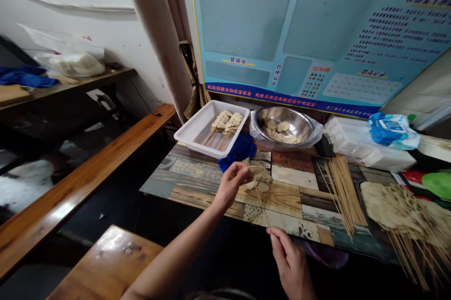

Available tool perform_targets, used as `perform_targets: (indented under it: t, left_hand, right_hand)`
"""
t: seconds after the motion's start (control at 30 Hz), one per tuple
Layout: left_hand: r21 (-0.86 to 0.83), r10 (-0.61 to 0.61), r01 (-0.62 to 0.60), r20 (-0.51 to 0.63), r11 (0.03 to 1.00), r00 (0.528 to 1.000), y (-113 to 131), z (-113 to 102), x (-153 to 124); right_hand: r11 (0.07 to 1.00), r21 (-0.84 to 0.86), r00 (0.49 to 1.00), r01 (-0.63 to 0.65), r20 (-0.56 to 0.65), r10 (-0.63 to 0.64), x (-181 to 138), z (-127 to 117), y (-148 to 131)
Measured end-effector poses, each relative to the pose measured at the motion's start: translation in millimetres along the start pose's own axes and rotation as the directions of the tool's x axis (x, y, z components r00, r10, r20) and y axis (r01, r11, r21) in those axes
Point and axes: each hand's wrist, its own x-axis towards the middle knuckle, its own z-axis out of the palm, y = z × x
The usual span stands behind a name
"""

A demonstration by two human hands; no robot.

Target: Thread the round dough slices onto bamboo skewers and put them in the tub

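My left hand (230,185) pinches a thin beige slice (255,170) that looks like sliced food, close to the tip of a bamboo skewer (262,206). The lower end of that skewer is closed between the thumb and fingers of my right hand (289,257). More beige slices (259,185) show just below and behind the pinched one; whether they are on the skewer or lie on the table, I cannot tell. Beyond my hands stands a steel bowl (306,133) with loose slices inside. To its left, a white plastic tray (190,133) holds several filled skewers (227,123).
Bare bamboo skewers (343,192) lie in a bundle on the wood-patterned table (207,189). A heap of filled skewers (405,215) is at the right edge. A blue cloth (241,149) lies by the tray. Wipes (392,128) rest on white containers. A wooden bench (88,177) runs along the left.
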Motion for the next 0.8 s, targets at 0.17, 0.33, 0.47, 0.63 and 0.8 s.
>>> perform_targets:
  t: [0.17, 0.33, 0.47, 0.63, 0.8]
  left_hand:
    - [0.109, 0.079, -0.081, 0.014, 0.991, 0.997, -6.0, 2.5, -3.8]
    - [-0.096, -0.102, 0.1, -0.018, 0.99, 0.995, 0.6, 1.4, -0.1]
    - [-0.208, -0.26, 0.263, 0.039, 0.942, 0.965, 9.6, 1.3, 0.3]
    - [-0.268, -0.342, 0.35, 0.079, 0.897, 0.937, 13.2, 6.7, -3.2]
    - [-0.225, -0.259, 0.263, 0.05, 0.938, 0.965, 7.7, 10.7, -7.6]
  right_hand:
    - [1.0, -0.006, 1.0, -0.006, -0.002, 0.006, 0.6, -2.7, -2.5]
    - [0.994, -0.02, 0.994, 0.109, -0.024, -0.109, 0.4, -3.6, 3.8]
    - [0.979, -0.051, 0.978, 0.195, -0.067, -0.199, -0.2, -1.6, 13.2]
    - [0.978, -0.074, 0.971, 0.197, -0.121, -0.205, 0.4, 4.2, 14.9]
    - [0.986, -0.071, 0.976, 0.15, -0.149, -0.159, -0.6, 9.3, 11.1]
